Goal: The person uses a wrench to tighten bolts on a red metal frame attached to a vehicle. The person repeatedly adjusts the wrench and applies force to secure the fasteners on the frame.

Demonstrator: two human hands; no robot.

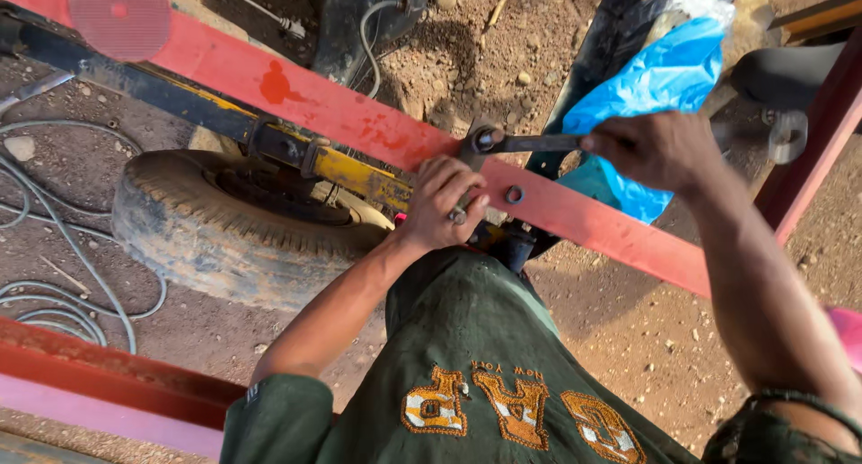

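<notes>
Right hand was closed tight around the handle of a ring spanner. The spanner lay almost flat, and its long line ran from side to side in the head view. Its ring end pointed to the left and sat over a bolt on the upper edge of the red steel beam. The handle end pointed to the right, into the fist.

Left hand was curled over the near edge of the same beam, just below the ring. Its fingers seemed to pinch a small metal part, maybe a nut, but that was hard to make out. Another hole with a ring round it showed in the beam just beside that hand.

The spanner looked like it could slip off the bolt if it tipped or was not pushed fully on. Then the right hand might jerk and hit the beam. The left hand was very near the ring, so its fingers could get banged or pinched. A small part could also drop onto the dirt ground by the old tyre and be hard to find.
</notes>
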